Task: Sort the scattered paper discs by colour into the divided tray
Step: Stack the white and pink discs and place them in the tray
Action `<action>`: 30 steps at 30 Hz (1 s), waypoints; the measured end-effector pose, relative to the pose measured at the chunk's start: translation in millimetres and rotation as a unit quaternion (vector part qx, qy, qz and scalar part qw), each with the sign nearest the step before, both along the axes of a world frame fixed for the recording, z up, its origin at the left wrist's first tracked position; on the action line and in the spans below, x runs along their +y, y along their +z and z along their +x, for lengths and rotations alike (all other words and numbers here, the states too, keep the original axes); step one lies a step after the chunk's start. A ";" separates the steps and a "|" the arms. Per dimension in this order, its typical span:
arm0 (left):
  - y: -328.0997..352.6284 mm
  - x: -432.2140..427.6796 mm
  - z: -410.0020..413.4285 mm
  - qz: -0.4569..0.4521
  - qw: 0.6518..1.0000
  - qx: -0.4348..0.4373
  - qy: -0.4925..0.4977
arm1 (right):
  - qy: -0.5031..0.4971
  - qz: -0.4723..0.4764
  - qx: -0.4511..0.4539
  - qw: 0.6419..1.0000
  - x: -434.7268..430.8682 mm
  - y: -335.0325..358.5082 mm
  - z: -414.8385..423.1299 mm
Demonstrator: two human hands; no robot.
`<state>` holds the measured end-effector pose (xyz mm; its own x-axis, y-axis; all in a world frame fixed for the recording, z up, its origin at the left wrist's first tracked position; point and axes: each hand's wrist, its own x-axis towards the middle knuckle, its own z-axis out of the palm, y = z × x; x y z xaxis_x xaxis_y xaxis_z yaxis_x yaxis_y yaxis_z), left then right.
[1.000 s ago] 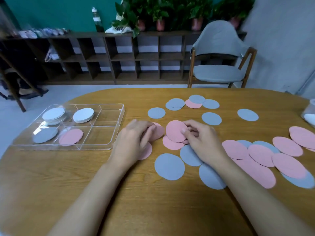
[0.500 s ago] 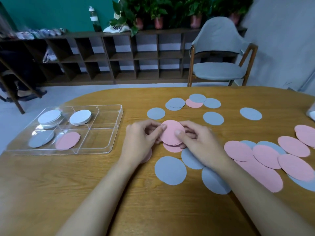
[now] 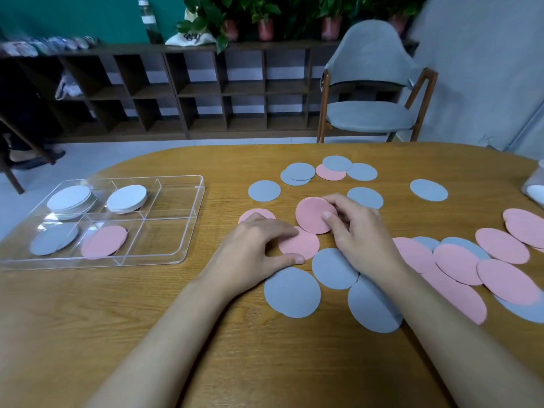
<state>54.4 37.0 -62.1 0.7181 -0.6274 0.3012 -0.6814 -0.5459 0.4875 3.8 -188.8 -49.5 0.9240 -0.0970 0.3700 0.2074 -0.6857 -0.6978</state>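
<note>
Pink discs are being gathered at the middle of the bench.
The thin round pink paper disc (image 3: 313, 214), shared by both hands half a second ago, is now held tilted off the wooden bench (image 3: 147, 319) by the right hand (image 3: 362, 234) alone, pinched between thumb and fingers. The left hand (image 3: 256, 245) has been lowered onto a second flat pink disc (image 3: 300, 244), which is pinched at its edges. A pink handful is probably meant for the clear plastic divided tray (image 3: 188, 219) by the bench's left edge, where a matte pink disc (image 3: 103, 241) lies in the front middle compartment.
</note>
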 end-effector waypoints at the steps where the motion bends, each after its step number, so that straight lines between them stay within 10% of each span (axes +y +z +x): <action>1: -0.3 0.2 0.4 0.007 1.000 -0.006 0.001 | 0.001 -0.002 -0.004 1.000 0.3 0.5 -0.3; 17: 14.0 3.1 -6.0 -0.070 0.986 -0.135 0.067 | -0.019 0.028 -0.006 0.999 5.0 2.4 -1.4; 30: 15.8 -5.9 -9.8 -0.191 0.966 0.050 0.165 | 0.046 0.039 0.017 0.998 19.5 2.7 -4.9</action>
